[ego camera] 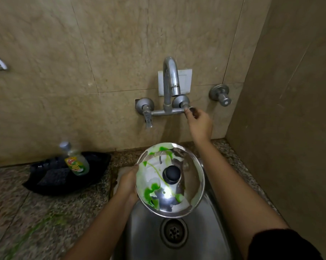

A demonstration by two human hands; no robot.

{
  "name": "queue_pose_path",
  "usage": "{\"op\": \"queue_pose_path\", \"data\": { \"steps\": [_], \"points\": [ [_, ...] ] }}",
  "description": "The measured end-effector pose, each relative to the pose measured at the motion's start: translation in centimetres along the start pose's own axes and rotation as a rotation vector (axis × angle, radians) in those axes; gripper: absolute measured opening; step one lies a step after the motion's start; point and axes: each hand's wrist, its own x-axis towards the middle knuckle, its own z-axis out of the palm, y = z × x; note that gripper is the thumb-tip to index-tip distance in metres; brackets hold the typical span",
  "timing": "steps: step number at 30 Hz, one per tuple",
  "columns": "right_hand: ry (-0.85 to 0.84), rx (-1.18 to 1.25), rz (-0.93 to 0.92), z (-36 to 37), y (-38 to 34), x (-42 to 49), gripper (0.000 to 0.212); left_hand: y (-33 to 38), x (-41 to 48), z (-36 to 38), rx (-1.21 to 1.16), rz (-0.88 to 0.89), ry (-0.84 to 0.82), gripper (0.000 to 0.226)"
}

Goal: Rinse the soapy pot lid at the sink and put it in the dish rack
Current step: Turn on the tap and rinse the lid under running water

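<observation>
A round steel pot lid [184, 192] with a black knob and green soap smears is held over the steel sink [145, 231], top side facing me. My left hand [127, 182] grips the lid's left rim. My right hand [198, 120] reaches up to the wall and its fingers close around the right tap handle [191, 109] of the chrome faucet [169, 77]. No water shows at the spout. No dish rack is in view.
A dish soap bottle [76, 161] stands in a black tray [51, 179] on the speckled stone counter [36, 212] at left. Green soap streaks the counter. A second valve [220, 94] sits on the tiled wall; a side wall closes in on the right.
</observation>
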Motion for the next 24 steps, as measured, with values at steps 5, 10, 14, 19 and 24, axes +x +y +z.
{"op": "queue_pose_path", "data": {
  "steps": [5, 10, 14, 19, 24],
  "points": [
    [0.014, -0.043, 0.068, 0.5, -0.2, 0.3, 0.041, 0.7, -1.1, 0.4, -0.019, -0.004, 0.013, 0.031],
    [-0.016, 0.032, 0.105, 0.0, -0.4, 0.1, 0.036, 1.8, -2.2, 1.7, -0.027, -0.026, -0.009, 0.036],
    [-0.071, 0.220, 0.155, -0.4, -0.4, -0.5, 0.031, 1.8, -2.0, 1.6, -0.024, -0.039, 0.011, 0.033],
    [-0.307, -0.127, 0.037, -1.1, 1.1, -6.7, 0.050, 1.6, -1.0, 1.1, -0.042, -0.025, 0.069, 0.042],
    [-0.724, -0.721, -0.145, 0.0, 1.8, -9.4, 0.071, 1.6, -1.6, 2.3, 0.075, -0.022, 0.079, 0.029]
  ]
}}
